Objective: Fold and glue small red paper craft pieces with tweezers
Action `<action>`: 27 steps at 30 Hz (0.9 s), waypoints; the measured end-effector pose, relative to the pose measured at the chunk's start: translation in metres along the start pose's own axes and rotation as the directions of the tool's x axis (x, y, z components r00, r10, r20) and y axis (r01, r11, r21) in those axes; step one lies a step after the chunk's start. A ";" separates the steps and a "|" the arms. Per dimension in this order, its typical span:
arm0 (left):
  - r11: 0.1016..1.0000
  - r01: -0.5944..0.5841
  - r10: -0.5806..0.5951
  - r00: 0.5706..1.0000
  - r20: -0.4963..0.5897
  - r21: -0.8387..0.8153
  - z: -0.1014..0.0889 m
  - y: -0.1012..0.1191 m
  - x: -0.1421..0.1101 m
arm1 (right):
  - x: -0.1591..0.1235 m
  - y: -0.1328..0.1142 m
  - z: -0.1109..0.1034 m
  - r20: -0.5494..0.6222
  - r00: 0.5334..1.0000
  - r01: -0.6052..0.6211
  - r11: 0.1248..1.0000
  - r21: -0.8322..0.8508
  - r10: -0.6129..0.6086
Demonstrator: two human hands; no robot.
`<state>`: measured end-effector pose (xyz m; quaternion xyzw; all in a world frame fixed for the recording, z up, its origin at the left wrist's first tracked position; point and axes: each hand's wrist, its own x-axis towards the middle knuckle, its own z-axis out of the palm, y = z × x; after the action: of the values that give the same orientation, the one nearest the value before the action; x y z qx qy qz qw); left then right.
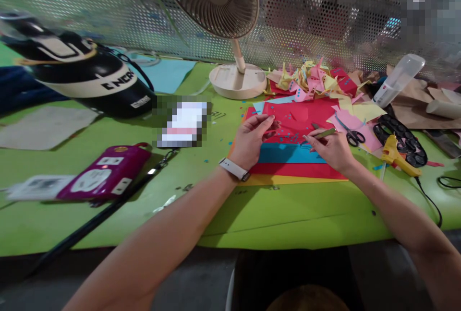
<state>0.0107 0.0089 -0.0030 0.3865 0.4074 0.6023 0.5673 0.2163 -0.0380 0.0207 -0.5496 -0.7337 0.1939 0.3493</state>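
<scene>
My left hand (252,139), with a white watch on the wrist, rests on a stack of coloured paper sheets (288,155), its thumb and fingers pinching a small red paper strip. My right hand (333,147) is closed around a thin olive-green tool (324,133) like a craft knife, its tip touching the red top sheet (306,116). Blue, red and yellow sheets lie underneath. Tiny blue specks dot the red sheet.
Scissors (355,136), a yellow glue gun (398,157) and a black tray (401,139) lie to the right. A pile of paper scraps (309,80) and a fan (230,28) stand behind. A helmet (82,76) and purple power strip (104,172) sit left on the green table (201,196).
</scene>
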 end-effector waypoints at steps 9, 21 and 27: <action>1.000 -0.013 0.013 1.000 0.002 0.015 0.000 0.000 0.000 | -0.003 -0.004 0.000 0.038 0.992 0.122 0.984 -0.129 -0.118; 1.000 -0.014 0.014 1.000 0.017 0.021 0.001 0.002 -0.002 | -0.002 -0.005 -0.002 -0.039 0.991 0.121 0.988 -0.091 -0.125; 1.000 -0.017 0.017 1.000 0.010 0.014 0.002 0.002 -0.002 | 0.000 -0.002 -0.005 -0.042 0.995 0.088 0.995 -0.040 -0.090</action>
<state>0.0121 0.0070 -0.0007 0.3970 0.4055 0.6023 0.5614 0.2185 -0.0388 0.0259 -0.5272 -0.7532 0.1520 0.3630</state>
